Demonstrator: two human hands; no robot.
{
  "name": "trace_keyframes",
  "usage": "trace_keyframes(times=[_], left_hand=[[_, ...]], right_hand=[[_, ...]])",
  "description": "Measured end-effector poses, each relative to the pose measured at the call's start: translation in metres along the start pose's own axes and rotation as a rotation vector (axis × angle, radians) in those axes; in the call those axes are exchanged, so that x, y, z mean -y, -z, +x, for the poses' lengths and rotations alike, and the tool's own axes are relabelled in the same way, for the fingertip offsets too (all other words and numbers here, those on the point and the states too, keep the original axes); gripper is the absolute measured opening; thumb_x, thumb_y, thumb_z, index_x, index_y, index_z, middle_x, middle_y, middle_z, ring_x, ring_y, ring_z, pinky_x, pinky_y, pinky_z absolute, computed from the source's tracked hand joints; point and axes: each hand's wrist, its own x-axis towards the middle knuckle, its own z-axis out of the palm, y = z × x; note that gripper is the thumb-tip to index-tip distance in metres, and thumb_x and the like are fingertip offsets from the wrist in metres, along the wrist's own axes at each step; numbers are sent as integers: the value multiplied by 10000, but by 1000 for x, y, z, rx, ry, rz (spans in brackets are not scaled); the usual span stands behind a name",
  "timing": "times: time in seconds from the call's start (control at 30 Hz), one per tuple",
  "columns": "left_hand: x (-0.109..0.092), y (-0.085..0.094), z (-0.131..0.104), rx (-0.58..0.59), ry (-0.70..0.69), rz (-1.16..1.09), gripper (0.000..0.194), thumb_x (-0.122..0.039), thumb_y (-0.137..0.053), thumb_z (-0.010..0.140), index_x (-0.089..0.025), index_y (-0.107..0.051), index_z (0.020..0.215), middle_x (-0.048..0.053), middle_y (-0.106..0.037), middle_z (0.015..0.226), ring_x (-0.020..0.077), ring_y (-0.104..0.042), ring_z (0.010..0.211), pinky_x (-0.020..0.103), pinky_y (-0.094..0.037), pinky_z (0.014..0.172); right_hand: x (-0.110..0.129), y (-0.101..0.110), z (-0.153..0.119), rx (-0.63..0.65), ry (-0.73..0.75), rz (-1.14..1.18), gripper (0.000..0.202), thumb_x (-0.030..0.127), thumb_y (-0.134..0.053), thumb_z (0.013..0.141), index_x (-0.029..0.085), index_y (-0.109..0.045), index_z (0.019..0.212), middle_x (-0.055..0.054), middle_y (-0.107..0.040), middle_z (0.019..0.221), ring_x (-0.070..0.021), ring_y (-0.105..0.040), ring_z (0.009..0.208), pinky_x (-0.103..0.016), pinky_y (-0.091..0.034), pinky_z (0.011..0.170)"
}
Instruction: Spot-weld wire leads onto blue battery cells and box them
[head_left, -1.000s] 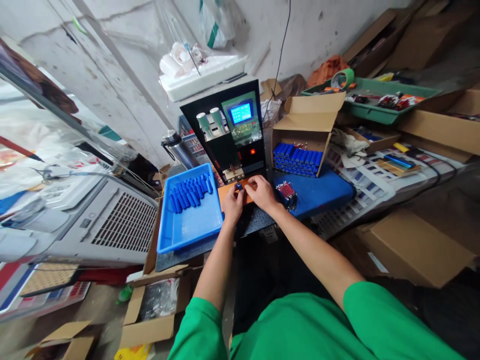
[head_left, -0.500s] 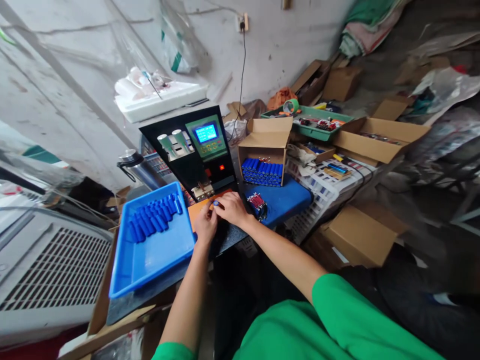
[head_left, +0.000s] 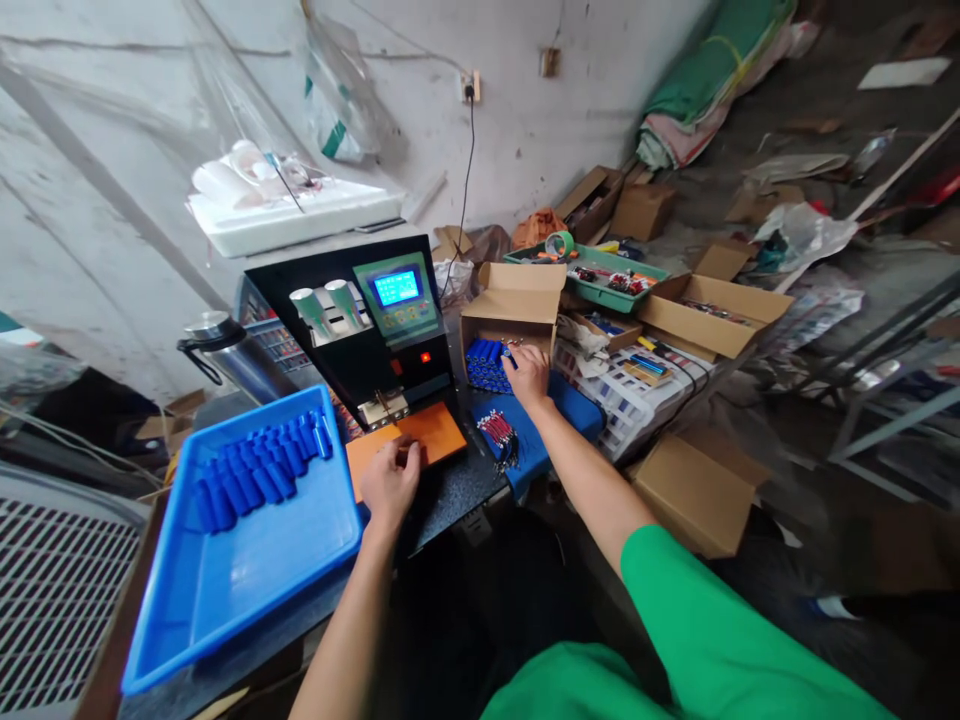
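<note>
My right hand (head_left: 528,374) is at the opening of a cardboard box (head_left: 517,285) and pinches a blue cylinder (head_left: 511,358) above the stacked blue cylinders (head_left: 486,368). On the orange plate (head_left: 441,433) in front of a black machine (head_left: 345,362) with a lit screen rests my left hand (head_left: 391,482). Its fingers are curled together, and whatever they may hold is too small to make out. To its left, a blue tray (head_left: 281,590) holds several blue cylinders (head_left: 262,467). Red and black wire pieces (head_left: 498,432) lie below the box.
A metal flask (head_left: 238,358) stands behind the tray. White foam (head_left: 292,222) sits on top of the machine. Farther right are a green tray (head_left: 609,290), an open carton (head_left: 720,315) and a white plastic crate (head_left: 615,405). Another carton (head_left: 694,490) is on the floor.
My right hand has left the spot beside my left hand and moved right to the cardboard box, with a blue cylinder in it. My left hand remains by the orange plate. The camera view has shifted.
</note>
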Motion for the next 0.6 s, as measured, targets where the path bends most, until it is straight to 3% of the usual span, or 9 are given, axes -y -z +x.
trace_keyframes(times=[0.2, 0.4, 0.6], left_hand=[[2, -1, -1, -14, -25, 38, 282, -442, -561, 914, -243, -725, 1028, 28, -759, 915, 211, -700, 881, 298, -439, 701], [-1, -2, -1, -15, -20, 45, 273, -447, -577, 904, -240, -720, 1011, 25, -749, 875, 201, -685, 813, 301, -426, 683], [-7, -2, -3, 6, -26, 50, 269, -429, -567, 908, -232, -717, 1009, 35, -743, 898, 213, -679, 882, 307, -425, 707]], right_hand=[[-5, -21, -4, 96, 28, -45, 346, 335, -545, 998, 133, -714, 1221, -153, -735, 1192, -297, -561, 1195, -440, -335, 1072], [-7, -20, -1, 111, -10, -11, 337, 356, -548, 991, 151, -741, 1175, -141, -727, 1220, -301, -553, 1211, -448, -351, 1082], [-9, -14, 8, 142, -79, 7, 351, 327, -595, 950, 125, -733, 1201, -173, -695, 1250, -318, -520, 1251, -471, -383, 1104]])
